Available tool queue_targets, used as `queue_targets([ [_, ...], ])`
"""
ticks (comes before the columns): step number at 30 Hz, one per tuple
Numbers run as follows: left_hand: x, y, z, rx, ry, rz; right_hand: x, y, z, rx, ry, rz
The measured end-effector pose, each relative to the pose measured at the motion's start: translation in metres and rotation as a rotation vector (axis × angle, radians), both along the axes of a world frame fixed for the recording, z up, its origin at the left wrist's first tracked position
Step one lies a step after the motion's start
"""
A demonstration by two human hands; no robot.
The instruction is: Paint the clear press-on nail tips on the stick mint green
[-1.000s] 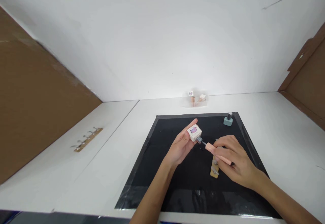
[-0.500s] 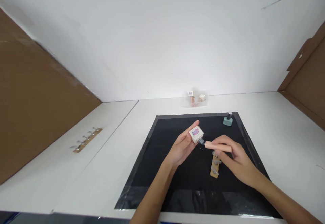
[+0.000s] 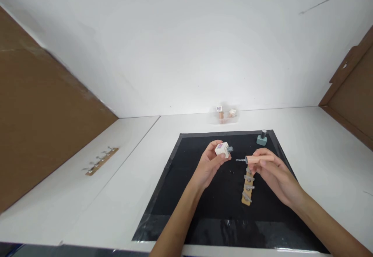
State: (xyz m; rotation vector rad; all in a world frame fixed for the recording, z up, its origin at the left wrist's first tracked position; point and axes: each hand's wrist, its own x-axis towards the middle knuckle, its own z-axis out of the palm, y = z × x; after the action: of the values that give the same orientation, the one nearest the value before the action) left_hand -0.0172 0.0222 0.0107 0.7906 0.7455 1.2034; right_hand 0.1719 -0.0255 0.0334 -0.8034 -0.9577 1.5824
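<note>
Tilted to the right in my left hand [image 3: 208,165] is a small white nail polish bottle [image 3: 222,150] with a coloured picture on it. Its bare neck faces my right hand [image 3: 278,177]. Between the fingers of that hand is a peach-coloured cap with a brush [image 3: 259,159], the brush tip pointing left, apart from the bottle. Under and beside my right hand, a wooden strip with clear nail tips [image 3: 247,188] lies on the black mat [image 3: 215,206]; its upper end is partly hidden by the fingers.
A teal polish bottle with a dark cap [image 3: 262,138] stands at the mat's back right corner. Behind the mat, a clear tray [image 3: 230,120] holds more white bottles with peach caps. Another strip with nail tips [image 3: 101,161] lies on the white table at left. Brown panels flank both sides.
The brush has come out of the bottle's neck as my right hand drew the cap right and slightly up. My left hand has turned the bottle so its neck points right.
</note>
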Motion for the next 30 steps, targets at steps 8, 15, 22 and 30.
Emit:
queue_targets([
  [8, -0.003, 0.009, -0.016, 0.143, 0.568, -0.029, 0.004, 0.0, 0.004, 0.065, -0.107, -0.001],
  [15, -0.006, 0.008, -0.023, 0.267, 0.937, -0.089, 0.007, 0.001, 0.008, 0.071, -0.183, -0.078],
  [22, -0.012, -0.002, -0.006, 0.243, 0.899, 0.001, 0.015, 0.013, 0.001, 0.168, -0.483, -0.283],
  [30, 0.016, -0.054, 0.012, -0.261, 0.449, -0.126, 0.026, 0.021, -0.018, 0.059, -0.778, -0.163],
])
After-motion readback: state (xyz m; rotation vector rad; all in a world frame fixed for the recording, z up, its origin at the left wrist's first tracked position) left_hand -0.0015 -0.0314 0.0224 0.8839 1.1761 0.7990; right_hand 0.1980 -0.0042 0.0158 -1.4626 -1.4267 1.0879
